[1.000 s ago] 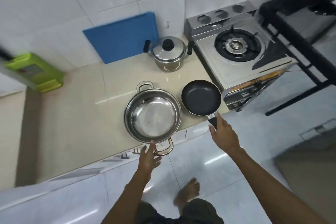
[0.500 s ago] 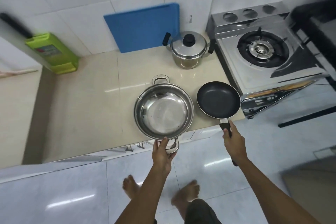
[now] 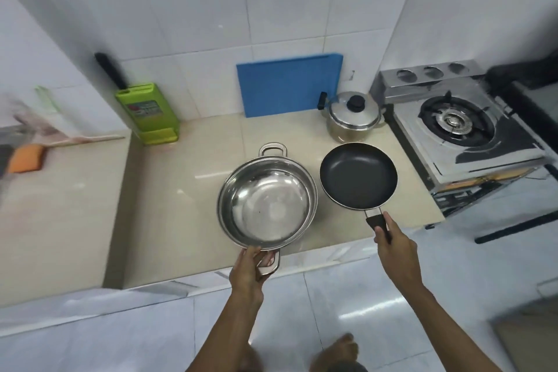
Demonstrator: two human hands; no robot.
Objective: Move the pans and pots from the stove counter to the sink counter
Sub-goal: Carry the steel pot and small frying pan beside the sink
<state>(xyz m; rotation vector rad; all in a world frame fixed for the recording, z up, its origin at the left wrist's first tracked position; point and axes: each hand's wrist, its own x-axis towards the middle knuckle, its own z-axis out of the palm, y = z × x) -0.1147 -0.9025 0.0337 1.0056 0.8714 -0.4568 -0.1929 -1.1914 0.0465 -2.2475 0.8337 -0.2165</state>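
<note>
A wide steel pot with two loop handles sits near the front edge of the beige counter. My left hand grips its near handle. Right of the pot is a black frying pan, and my right hand is closed around its dark handle. A small lidded steel pot with a black knob stands at the back, beside the gas stove.
A blue cutting board leans on the tiled wall. A green knife block stands at the counter's left end. Further left lie an orange sponge and a wooden utensil on a lower counter.
Both hands have closed on the handles: the left on the wide pot's near handle, the right on the pan's. The view has swung left, showing more of the counter's left side.
</note>
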